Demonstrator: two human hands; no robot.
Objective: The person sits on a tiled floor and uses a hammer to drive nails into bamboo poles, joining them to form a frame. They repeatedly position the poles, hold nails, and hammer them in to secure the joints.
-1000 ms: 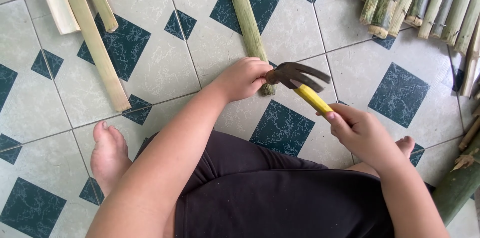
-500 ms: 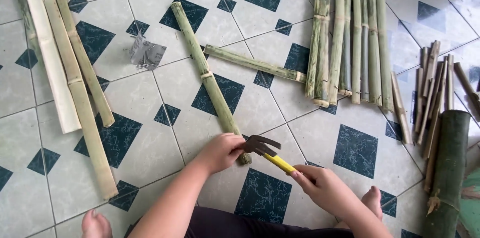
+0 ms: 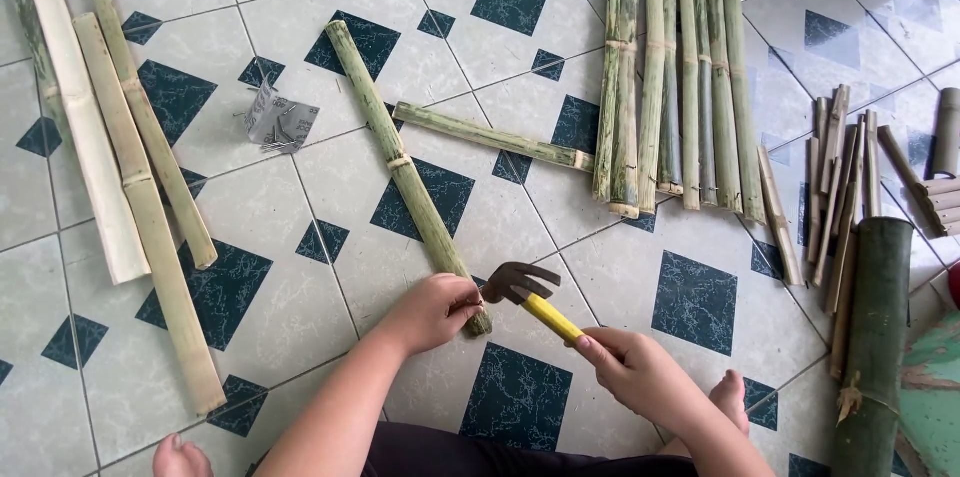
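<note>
Nearest the camera, the right hand (image 3: 640, 377) is wrapped tight round the yellow handle of a claw hammer (image 3: 530, 297), head pointing toward 11 o'clock. Just beside it the left hand (image 3: 430, 312) is closed, fingers pinched at the near end of a bamboo strip (image 3: 405, 172); can't tell whether something small is held in that pinch. The strip lies flat on the tiled floor (image 3: 700, 307), running off toward 11 o'clock. It looks stiff and light, smooth skin so probably a bit slippery, and likely to split at the ends; the ridged joint halfway up seems the surest place to hold it. Further out: loose strips (image 3: 130, 177) at 10 o'clock, a joined row of slats (image 3: 680, 77) at 1 o'clock, short offcuts (image 3: 840, 177) at 2 o'clock
</note>
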